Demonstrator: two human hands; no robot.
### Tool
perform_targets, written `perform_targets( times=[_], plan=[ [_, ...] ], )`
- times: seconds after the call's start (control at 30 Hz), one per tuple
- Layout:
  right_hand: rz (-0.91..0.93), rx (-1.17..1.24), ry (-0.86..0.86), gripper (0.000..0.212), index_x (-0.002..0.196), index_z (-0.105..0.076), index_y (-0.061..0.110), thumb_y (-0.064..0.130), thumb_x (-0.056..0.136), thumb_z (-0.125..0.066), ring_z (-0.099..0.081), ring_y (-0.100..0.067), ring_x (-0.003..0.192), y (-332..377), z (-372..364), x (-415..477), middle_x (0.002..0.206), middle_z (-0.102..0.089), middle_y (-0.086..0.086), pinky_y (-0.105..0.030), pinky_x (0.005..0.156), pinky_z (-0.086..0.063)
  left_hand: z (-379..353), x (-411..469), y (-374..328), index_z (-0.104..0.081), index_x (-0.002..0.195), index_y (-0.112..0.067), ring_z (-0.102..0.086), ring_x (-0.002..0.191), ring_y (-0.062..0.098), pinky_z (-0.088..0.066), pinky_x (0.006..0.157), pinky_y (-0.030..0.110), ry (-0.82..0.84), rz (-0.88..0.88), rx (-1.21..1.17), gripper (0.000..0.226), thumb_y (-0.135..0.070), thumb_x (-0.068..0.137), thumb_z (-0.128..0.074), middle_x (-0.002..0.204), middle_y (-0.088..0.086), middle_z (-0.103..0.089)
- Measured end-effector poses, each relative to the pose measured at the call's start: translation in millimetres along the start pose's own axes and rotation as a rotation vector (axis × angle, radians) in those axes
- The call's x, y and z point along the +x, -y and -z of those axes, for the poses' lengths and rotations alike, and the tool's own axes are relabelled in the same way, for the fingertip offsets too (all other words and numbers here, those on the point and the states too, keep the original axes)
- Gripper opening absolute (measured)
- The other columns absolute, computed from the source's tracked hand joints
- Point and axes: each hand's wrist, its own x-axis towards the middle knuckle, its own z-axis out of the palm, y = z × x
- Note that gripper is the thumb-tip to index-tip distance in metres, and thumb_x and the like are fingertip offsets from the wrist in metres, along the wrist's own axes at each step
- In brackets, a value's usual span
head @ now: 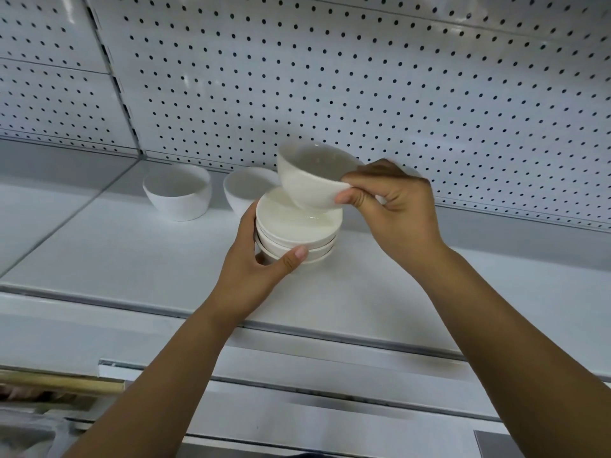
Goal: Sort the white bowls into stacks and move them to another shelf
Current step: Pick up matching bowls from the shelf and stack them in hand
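A: Where's the bowl in hand?

B: The small white bowl (314,175) hangs tilted just above the stack of white bowls (296,234), its foot almost touching the top bowl's inside. The right hand (390,200) pinches its right rim, thumb on the near side, fingers curled over the far side.

A: And the stack?

B: About three nested bowls, near the middle of the white shelf (132,252). The left hand (261,256) grips it from the left, thumb pressed on the near wall, fingers wrapped behind; I can't tell whether it's lifted or resting.

A: How should it go in?

B: Level the bowl first, I'd say, then centre it over the opening and lower it until the rims seat evenly. Keep the stack braced, and let go only once it sits flat.

A: Anything left?

B: Two deeper loose bowls: one (177,193) far left, another (246,188) just behind the stack, by the pegboard back panel (363,77)
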Motion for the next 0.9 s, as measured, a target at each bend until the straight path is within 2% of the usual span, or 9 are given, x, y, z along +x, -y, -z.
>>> perform_targets(
  times=[0.1, 0.2, 0.33, 0.43, 0.6, 0.7, 0.9],
  plan=[
    [0.078, -0.045, 0.063, 0.017, 0.081, -0.075, 0.001, 0.012, 0.094, -0.072, -0.056, -0.025, 0.078, -2, -7, -3, 0.072, -0.065, -0.004, -0.029, 0.077, -0.044, 1, 0, 0, -0.037, 0.154, -0.036, -0.052, 0.133, -0.001, -0.052, 0.094, 0.017, 0.009, -0.003, -0.004, 0.08, -0.036, 0.086, -0.079, 0.144, -0.022, -0.055],
    [0.137, -0.058, 0.093, 0.014, 0.081, -0.076, 0.004, 0.009, 0.094, -0.073, -0.055, -0.024, 0.075, -3, -12, -6, 0.071, -0.063, 0.002, -0.035, 0.076, -0.046, 2, 2, 2, -0.036, 0.154, -0.036, -0.053, 0.135, 0.004, -0.053, 0.096, 0.021, 0.018, -0.011, 0.003, 0.078, -0.038, 0.089, -0.078, 0.146, -0.018, -0.055],
    [0.154, -0.073, 0.11, 0.011, 0.083, -0.078, 0.004, 0.008, 0.092, -0.074, -0.059, -0.028, 0.076, -6, -18, -12, 0.073, -0.066, -0.007, -0.044, 0.076, -0.05, 2, 2, 2, -0.036, 0.156, -0.035, -0.053, 0.135, 0.004, -0.051, 0.097, 0.019, 0.01, -0.013, -0.014, 0.078, -0.037, 0.088, -0.076, 0.146, -0.019, -0.056],
    [0.169, -0.076, 0.123, 0.013, 0.084, -0.079, 0.006, 0.01, 0.094, -0.072, -0.062, -0.029, 0.078, -7, -20, -16, 0.076, -0.07, -0.006, -0.047, 0.077, -0.051, 2, 2, 3, -0.034, 0.156, -0.034, -0.052, 0.137, 0.003, -0.049, 0.097, 0.015, 0.01, -0.016, -0.017, 0.078, -0.036, 0.09, -0.075, 0.148, -0.02, -0.055],
    [0.171, -0.047, 0.148, 0.012, 0.085, -0.081, 0.007, 0.007, 0.094, -0.072, -0.061, -0.023, 0.081, -9, -19, -20, 0.082, -0.073, -0.001, -0.048, 0.081, -0.052, 4, 3, 6, -0.034, 0.156, -0.036, -0.05, 0.139, 0.005, -0.05, 0.101, 0.018, 0.01, 0.0, -0.015, 0.079, -0.044, 0.089, -0.075, 0.149, -0.019, -0.054],
    [0.133, -0.012, 0.159, 0.009, 0.086, -0.081, 0.007, 0.006, 0.092, -0.074, -0.061, -0.019, 0.084, -8, -17, -22, 0.085, -0.073, 0.002, -0.046, 0.084, -0.052, 4, 2, 6, -0.034, 0.156, -0.034, -0.05, 0.139, 0.005, -0.05, 0.099, 0.016, 0.008, 0.006, -0.018, 0.077, -0.039, 0.09, -0.074, 0.148, -0.019, -0.054],
    [0.02, 0.03, 0.212, 0.009, 0.086, -0.082, 0.008, 0.015, 0.088, -0.077, -0.064, -0.025, 0.085, -2, -13, -17, 0.084, -0.074, -0.004, -0.048, 0.084, -0.051, 4, 1, 3, -0.036, 0.154, -0.036, -0.051, 0.137, 0.002, -0.048, 0.093, 0.01, 0.005, 0.016, -0.012, 0.075, -0.038, 0.091, -0.075, 0.147, -0.021, -0.055]
  ],
)
